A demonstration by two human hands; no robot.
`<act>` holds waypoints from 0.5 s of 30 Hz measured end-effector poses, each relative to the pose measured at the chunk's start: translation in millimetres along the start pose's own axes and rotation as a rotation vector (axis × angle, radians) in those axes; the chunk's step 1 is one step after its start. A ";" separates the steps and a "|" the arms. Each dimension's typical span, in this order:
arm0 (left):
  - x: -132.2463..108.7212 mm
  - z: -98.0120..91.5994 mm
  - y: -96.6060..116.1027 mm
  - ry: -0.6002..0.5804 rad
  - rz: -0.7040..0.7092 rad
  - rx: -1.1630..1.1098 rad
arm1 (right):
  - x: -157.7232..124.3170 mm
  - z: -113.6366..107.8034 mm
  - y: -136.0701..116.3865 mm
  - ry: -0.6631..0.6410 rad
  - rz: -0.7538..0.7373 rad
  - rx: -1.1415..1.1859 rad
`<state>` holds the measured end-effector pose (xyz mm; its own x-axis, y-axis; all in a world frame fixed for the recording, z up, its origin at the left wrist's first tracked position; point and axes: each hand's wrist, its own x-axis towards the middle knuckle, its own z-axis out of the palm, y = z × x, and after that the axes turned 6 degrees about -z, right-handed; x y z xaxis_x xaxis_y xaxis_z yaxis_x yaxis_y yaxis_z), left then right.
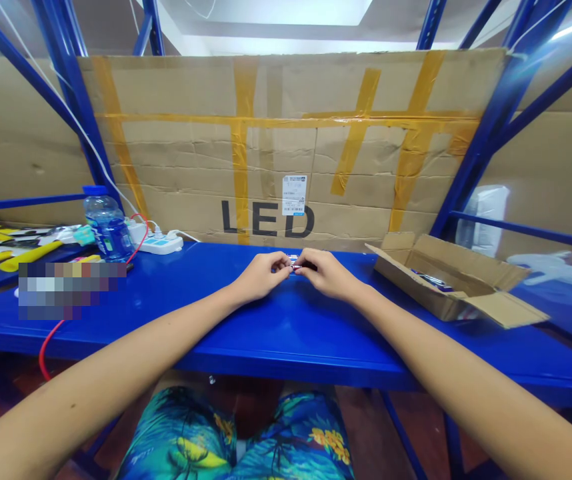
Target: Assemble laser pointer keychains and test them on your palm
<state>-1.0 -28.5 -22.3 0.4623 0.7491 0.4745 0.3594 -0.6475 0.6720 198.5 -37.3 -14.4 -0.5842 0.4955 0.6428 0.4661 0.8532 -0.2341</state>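
Note:
Both arms reach forward over the blue table (286, 333), and the hands meet near its far side. My left hand (265, 275) has its fingers closed on one end of a small shiny metallic piece (293, 261). On the other side, my right hand (325, 272) pinches the same piece between thumb and fingers. A dark reddish part shows by the right fingers. Most of the piece is covered by the fingers, so its kind cannot be made out.
An open cardboard box (456, 280) with a few small items stands at the right. At the left are a water bottle (106, 227), a white power strip (161, 243), a red cable (49, 343) and yellow-handled tools (31, 255). Taped cardboard (191, 167) walls the back.

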 end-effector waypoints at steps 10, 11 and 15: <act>-3.6 0.3 4.8 0.007 0.097 0.206 | 0.3 2.2 -2.7 -0.061 0.008 -0.038; -4.2 0.1 5.2 0.007 0.118 0.230 | 0.6 2.0 -3.1 -0.071 0.015 -0.036; -6.1 -0.7 6.5 -0.003 0.183 0.320 | 2.3 1.0 -4.4 -0.122 0.060 -0.012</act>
<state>-2.0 -37.2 -20.4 0.5449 0.6167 0.5682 0.5054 -0.7822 0.3643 194.4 -39.7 -12.6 -0.6312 0.5619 0.5346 0.5100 0.8200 -0.2598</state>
